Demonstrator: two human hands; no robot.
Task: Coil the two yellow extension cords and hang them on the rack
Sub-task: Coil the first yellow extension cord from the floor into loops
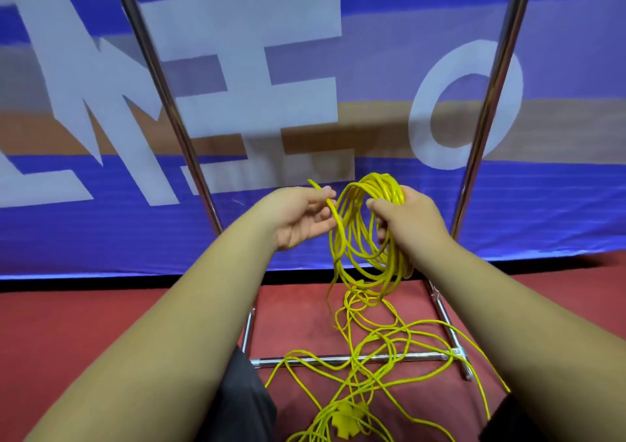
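Bare along the left forearm (176,323) and the right forearm (491,306), out to the left hand (301,218) and the right hand (403,214). Dressed lower down in dark grey cloth (237,401): one smooth, matte patch at near left, another at the near right corner.

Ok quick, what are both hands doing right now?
Left hand: pinches a loose cord strand.
Right hand: grips the yellow coil.
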